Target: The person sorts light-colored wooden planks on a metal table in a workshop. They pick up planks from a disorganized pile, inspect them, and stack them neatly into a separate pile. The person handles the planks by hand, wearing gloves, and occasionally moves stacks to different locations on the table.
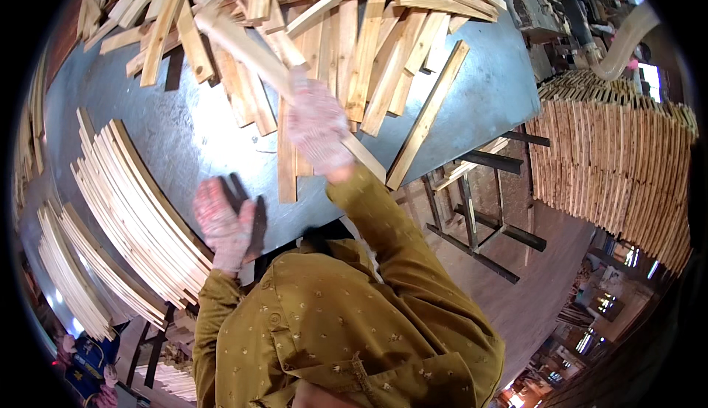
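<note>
My right hand (pixel 318 122), in a pale red-and-white knit glove, is closed around a long wooden slat (pixel 243 51). The slat runs slantwise over the metal table (pixel 490 76) and is smeared by motion. My left hand (pixel 223 222), gloved alike, rests at the table's near side with thumb and fingers apart and nothing in it. Just left of it lies a row of slats (pixel 129 205) set side by side. Beyond my right hand spreads a loose heap of wooden slats (pixel 361 54), and a single slat (pixel 429 113) lies apart to its right.
Smaller slat bundles (pixel 74 268) lie at the table's left. A dark metal frame (pixel 472 220) stands on the floor to the right, before a tall stack of slats (pixel 616 161). Machinery with a hose (pixel 627 43) is at the far right. Another person (pixel 88 367) is at lower left.
</note>
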The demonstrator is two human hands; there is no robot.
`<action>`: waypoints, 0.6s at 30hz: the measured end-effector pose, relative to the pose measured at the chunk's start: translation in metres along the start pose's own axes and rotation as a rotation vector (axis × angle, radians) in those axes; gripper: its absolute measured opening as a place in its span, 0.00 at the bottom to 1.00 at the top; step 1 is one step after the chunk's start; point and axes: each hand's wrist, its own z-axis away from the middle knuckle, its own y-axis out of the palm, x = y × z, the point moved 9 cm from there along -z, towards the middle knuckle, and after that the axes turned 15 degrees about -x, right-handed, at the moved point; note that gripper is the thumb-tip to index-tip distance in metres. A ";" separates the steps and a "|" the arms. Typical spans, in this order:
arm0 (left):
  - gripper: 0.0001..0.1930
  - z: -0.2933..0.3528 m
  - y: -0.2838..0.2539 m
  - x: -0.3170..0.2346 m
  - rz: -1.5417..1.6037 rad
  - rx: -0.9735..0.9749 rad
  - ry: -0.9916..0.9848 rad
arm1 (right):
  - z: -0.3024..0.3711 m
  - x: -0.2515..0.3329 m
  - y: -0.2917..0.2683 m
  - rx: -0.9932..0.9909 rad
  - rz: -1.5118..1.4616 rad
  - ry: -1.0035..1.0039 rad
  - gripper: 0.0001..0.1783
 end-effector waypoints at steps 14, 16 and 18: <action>0.35 -0.028 0.071 -0.081 -0.053 0.649 -0.386 | 0.108 -0.357 -0.017 -0.265 -0.158 0.831 0.42; 0.35 0.004 0.029 -0.056 0.274 0.673 -0.502 | 0.108 -0.328 -0.045 -0.236 -0.301 0.997 0.34; 0.37 0.037 -0.028 -0.036 0.363 0.575 -0.433 | 0.134 -0.311 -0.069 -0.409 -0.381 1.145 0.29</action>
